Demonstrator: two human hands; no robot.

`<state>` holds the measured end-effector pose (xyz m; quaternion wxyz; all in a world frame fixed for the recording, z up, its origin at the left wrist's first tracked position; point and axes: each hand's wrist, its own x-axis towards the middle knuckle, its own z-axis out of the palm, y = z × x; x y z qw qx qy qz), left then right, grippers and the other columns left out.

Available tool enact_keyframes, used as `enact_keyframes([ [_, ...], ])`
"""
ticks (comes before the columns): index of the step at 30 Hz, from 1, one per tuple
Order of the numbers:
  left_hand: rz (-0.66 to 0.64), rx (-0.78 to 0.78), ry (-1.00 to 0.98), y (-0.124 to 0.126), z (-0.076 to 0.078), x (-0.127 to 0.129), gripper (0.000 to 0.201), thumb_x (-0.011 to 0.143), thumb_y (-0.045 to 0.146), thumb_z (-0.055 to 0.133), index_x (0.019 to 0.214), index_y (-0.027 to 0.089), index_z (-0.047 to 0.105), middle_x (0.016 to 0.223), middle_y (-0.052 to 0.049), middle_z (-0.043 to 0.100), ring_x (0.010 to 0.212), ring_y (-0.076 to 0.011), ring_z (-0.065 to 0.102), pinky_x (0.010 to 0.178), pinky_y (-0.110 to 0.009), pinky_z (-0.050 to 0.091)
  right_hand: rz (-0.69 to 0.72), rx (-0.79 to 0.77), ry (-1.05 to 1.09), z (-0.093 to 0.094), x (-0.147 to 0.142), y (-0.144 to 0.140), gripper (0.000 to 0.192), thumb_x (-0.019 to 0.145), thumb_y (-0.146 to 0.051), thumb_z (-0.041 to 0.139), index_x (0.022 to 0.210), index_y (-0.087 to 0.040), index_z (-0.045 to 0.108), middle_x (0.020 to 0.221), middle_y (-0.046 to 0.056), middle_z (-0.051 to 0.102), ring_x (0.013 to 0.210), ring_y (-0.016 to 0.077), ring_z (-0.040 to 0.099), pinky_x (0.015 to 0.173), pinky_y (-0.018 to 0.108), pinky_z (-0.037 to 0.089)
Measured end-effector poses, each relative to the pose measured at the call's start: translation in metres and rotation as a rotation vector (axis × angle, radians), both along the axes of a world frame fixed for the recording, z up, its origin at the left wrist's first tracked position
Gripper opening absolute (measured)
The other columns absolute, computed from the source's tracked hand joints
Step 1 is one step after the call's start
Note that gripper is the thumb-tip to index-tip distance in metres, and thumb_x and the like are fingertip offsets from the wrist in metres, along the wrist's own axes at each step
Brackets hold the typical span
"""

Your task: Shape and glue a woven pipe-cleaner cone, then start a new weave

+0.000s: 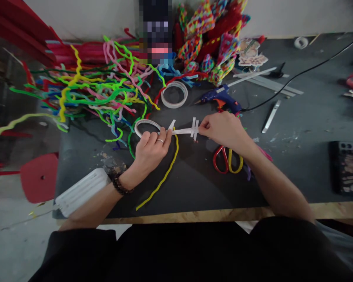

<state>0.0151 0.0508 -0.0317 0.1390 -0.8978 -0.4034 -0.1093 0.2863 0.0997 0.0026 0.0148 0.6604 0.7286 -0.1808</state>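
My left hand (153, 149), a ring on one finger, is closed at the right side of a roll of white tape (137, 127). From its fingertips a white tape strip (182, 131) runs right, crossed by short white pieces (194, 129). My right hand (223, 127) pinches the strip's right end between thumb and fingers. A yellow pipe cleaner (166, 176) hangs down from beside the left fingertips and lies across the table. Just below the right hand lie scissors (221, 160) with one red and one yellow handle, their blades hidden.
A tangled heap of coloured pipe cleaners (105, 90) covers the back left. Behind my hands are another tape roll (174, 95) and a blue glue gun (220, 96) with a black cord. A white case (82, 192) lies front left, a dark phone-like object (345, 168) at right.
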Motion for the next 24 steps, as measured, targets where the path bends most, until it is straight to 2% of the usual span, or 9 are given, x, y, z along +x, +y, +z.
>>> enact_keyframes([
  [3, 0.004, -0.038, -0.014, 0.0, -0.001, 0.001, 0.046, 0.107, 0.014, 0.047, 0.152, 0.019, 0.054, 0.132, -0.018, 0.074, 0.091, -0.0247, 0.069, 0.087, -0.045, 0.047, 0.0, 0.005, 0.016, -0.001, 0.0, 0.0, 0.025, 0.088, -0.044, 0.065, 0.087, -0.027, 0.083, 0.081, 0.007, 0.078, 0.074, 0.0251, 0.069, 0.065, 0.037, 0.038],
  [10, -0.097, -0.169, 0.04, 0.0, 0.008, 0.003, 0.057, 0.104, 0.007, 0.042, 0.161, 0.008, 0.04, 0.132, -0.021, 0.071, 0.103, -0.0276, 0.07, 0.087, -0.042, 0.049, 0.027, -0.009, 0.067, 0.003, 0.003, 0.003, 0.024, 0.089, -0.042, 0.064, 0.085, -0.025, 0.081, 0.085, 0.006, 0.079, 0.075, 0.0232, 0.069, 0.065, 0.036, 0.039],
  [15, -0.134, -0.163, 0.068, -0.001, 0.013, 0.004, 0.058, 0.103, 0.004, 0.042, 0.161, 0.002, 0.039, 0.133, -0.023, 0.07, 0.108, -0.0284, 0.069, 0.089, -0.042, 0.051, 0.042, -0.057, 0.147, 0.007, 0.005, 0.006, 0.041, 0.092, -0.061, 0.063, 0.086, -0.024, 0.079, 0.083, 0.006, 0.079, 0.076, 0.0223, 0.069, 0.067, 0.036, 0.04],
  [17, -0.145, -0.137, 0.106, -0.001, 0.014, 0.004, 0.057, 0.103, 0.003, 0.041, 0.16, 0.001, 0.039, 0.133, -0.023, 0.07, 0.106, -0.0281, 0.069, 0.089, -0.041, 0.051, 0.018, -0.046, 0.143, 0.005, 0.004, 0.005, 0.041, 0.091, -0.064, 0.066, 0.083, -0.025, 0.079, 0.08, 0.005, 0.078, 0.074, 0.0219, 0.069, 0.066, 0.036, 0.04],
  [24, -0.135, -0.174, 0.04, 0.0, 0.012, 0.004, 0.06, 0.102, 0.003, 0.042, 0.162, 0.007, 0.039, 0.135, -0.021, 0.07, 0.104, -0.0265, 0.07, 0.09, -0.041, 0.051, -0.047, -0.018, 0.091, -0.004, 0.0, 0.005, 0.037, 0.087, -0.063, 0.072, 0.084, -0.027, 0.08, 0.077, 0.006, 0.076, 0.075, 0.0239, 0.067, 0.067, 0.037, 0.04],
])
